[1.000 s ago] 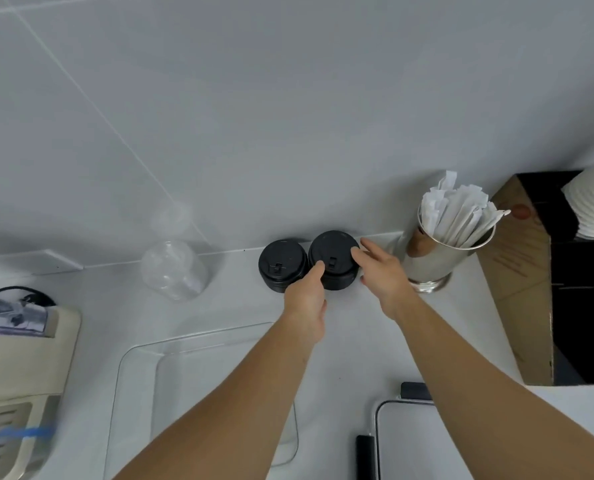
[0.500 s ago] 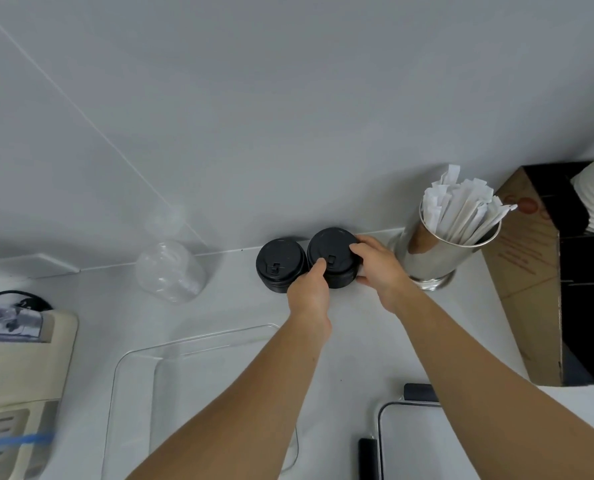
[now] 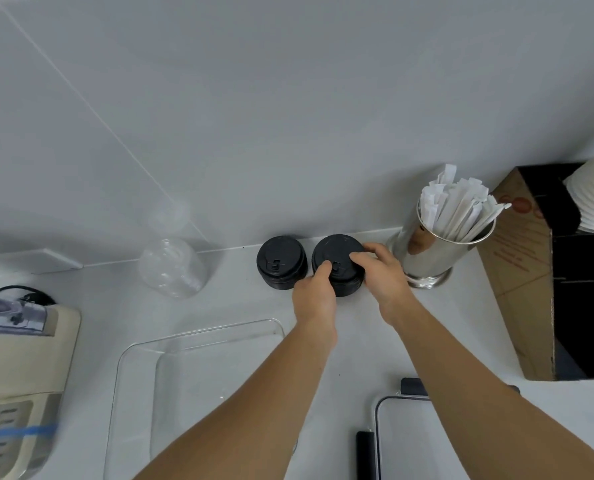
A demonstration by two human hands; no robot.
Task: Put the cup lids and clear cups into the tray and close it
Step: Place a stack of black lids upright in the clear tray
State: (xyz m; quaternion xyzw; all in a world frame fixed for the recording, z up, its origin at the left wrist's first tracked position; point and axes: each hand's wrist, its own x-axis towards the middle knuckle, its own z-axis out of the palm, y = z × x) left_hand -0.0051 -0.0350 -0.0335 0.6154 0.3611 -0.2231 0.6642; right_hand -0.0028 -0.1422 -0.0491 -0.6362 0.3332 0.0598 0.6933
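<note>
From the head camera, both hands close around the right-hand stack of black cup lids at the back of the counter: the left hand presses its thumb on the top and the right hand curls its fingers over the far rim, so each is holding that stack. A second stack of black lids stands just beside it, untouched, and the clear cups sit well to the left near the wall. The clear tray in front lies open and looks empty, so by my reading nothing is packed yet and both stacks, the cups and the closing are all left to do.
</note>
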